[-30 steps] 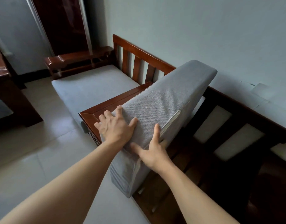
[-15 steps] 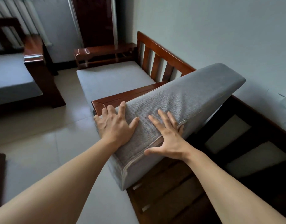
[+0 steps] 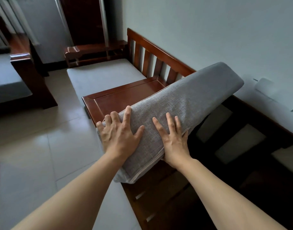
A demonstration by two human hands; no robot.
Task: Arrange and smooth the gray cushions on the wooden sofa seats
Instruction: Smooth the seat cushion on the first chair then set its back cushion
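Both hands have slid since a moment ago, and the gray cushion point(image 3: 172, 110) is tipping lower over the seat, its near corner now hanging past the front rail. Far left, another cushioned seat point(image 3: 4, 80) is sitting beside a dark wooden armrest point(image 3: 21, 58). Moving right, a flat gray seat cushion point(image 3: 99, 78) is lying on the neighbouring seat, with the slatted wooden backrest point(image 3: 152, 53) standing behind it. Next, the left hand point(image 3: 119, 133) is pressing flat on the tilted cushion's near left edge, fingers spread wide and straight, the outer fingertips bending over the edge, nothing clasped. That cushion is leaning against the wooden armrest panel point(image 3: 119, 97), its far end raised toward the wall. Just to the right, the right hand point(image 3: 173, 138) is lying palm-down on the fabric, fingers straight and fanned apart, thumb near the pale piped seam, pushing rather than grasping. Further right, the bare sofa frame point(image 3: 251, 123) is showing dark slats under the raised cushion, and a pale sheet point(image 3: 275, 92) is lying against the wall.
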